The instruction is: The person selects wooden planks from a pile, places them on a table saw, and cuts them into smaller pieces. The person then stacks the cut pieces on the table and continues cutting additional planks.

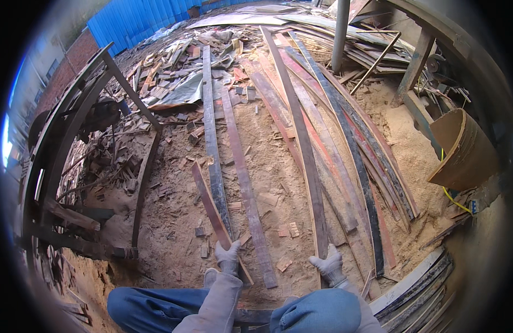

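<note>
On the sawdust-covered ground (173, 211) just beyond the person's knees, the gloved left hand (227, 256) is closed round the near end of a short reddish plank (209, 202); right of that plank, the gloved right hand (328, 265) grips the near end of a long dark plank (301, 133); further right lies a stack of long planks (351, 144).

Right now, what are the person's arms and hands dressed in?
Both hands wear light grey knitted work gloves with ribbed cuffs: left hand, right hand. The arms are in loose pale grey-beige sleeves. Blue trousers cover the knees below.
</note>
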The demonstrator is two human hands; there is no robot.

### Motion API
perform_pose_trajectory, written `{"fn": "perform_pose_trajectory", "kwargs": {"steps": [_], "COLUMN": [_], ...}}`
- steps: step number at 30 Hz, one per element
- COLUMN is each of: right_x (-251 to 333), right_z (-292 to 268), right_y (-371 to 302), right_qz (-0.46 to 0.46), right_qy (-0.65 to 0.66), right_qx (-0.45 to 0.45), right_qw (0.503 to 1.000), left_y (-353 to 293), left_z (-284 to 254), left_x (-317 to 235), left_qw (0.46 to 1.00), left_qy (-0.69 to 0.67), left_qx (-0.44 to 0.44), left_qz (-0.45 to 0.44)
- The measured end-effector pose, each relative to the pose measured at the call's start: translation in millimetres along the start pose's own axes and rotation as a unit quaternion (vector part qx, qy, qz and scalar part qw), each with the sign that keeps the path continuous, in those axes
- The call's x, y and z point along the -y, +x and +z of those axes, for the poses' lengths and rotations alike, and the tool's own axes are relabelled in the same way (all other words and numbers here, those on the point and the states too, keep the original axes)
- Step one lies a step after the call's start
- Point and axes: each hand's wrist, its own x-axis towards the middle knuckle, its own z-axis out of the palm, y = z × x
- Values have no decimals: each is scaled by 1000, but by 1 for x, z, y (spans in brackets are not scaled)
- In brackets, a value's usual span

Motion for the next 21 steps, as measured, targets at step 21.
{"fn": "perform_pose_trajectory", "kwargs": {"steps": [21], "right_x": [-19], "right_z": [-65], "right_y": [145], "right_qz": [87], "right_qy": [-551], "right_qx": [-111], "right_qw": [823], "left_y": [-3], "left_z": [-6], "left_x": [6], "left_qw": [999], "left_qy": [-23], "left_qx": [16], "left_qz": [38]}}
